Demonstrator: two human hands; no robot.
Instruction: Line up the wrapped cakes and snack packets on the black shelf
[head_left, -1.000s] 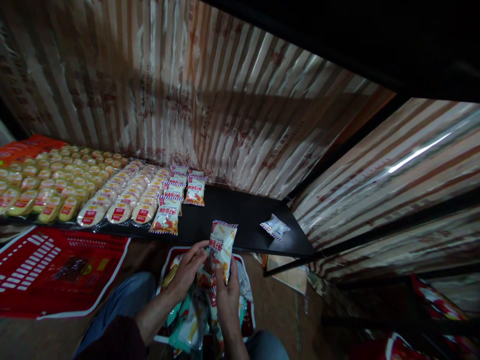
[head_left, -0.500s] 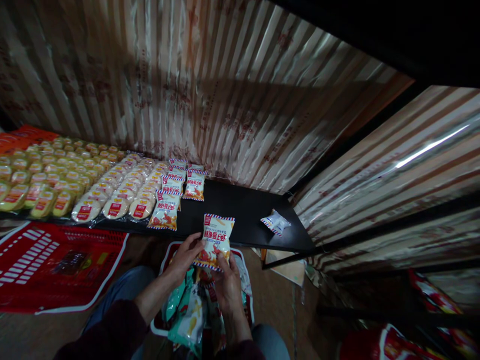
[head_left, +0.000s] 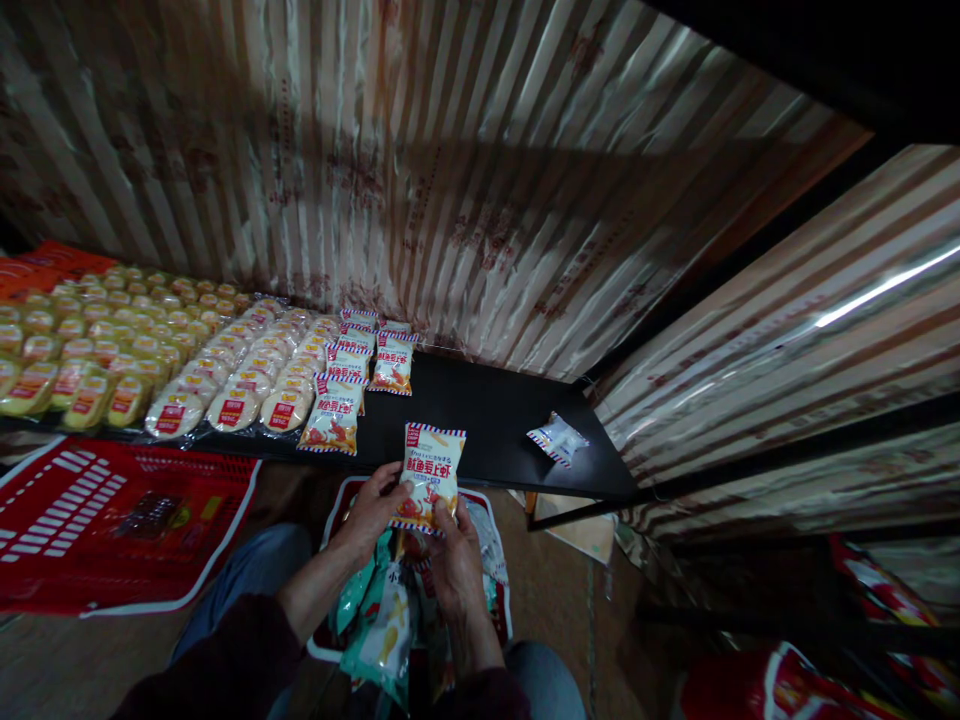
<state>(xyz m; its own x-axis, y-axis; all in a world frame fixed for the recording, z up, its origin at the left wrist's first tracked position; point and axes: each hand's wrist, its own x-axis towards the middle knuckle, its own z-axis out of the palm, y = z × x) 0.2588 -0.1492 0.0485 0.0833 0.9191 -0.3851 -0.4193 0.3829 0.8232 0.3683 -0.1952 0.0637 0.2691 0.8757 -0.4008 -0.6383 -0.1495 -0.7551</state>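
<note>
Both hands grip one snack bag (head_left: 431, 475), white and orange with red lettering and striped ends, held upright at the front edge of the black shelf (head_left: 480, 400). My left hand (head_left: 375, 510) pinches its left side, and my right hand (head_left: 457, 555) holds its lower right corner, thumb on the front. Matching bags (head_left: 332, 412) stand in two rows on the shelf, to the left of the held one. Another small bag (head_left: 558, 440) lies alone near the shelf's right end. Below my hands, a basket (head_left: 504, 620) holds green and white packets (head_left: 386, 625).
Rows of round packaged cakes (head_left: 172, 408) and yellow packaged cakes (head_left: 86, 400) cover the shelf's left. A red basket (head_left: 180, 540) with a dark packet inside sits at lower left. Black frame bars (head_left: 735, 260) cross on the right, with red packages (head_left: 892, 600) at lower right.
The view has shifted slightly. The held bag is a little more upright and faces the camera more squarely; both hands keep their hold on it.
</note>
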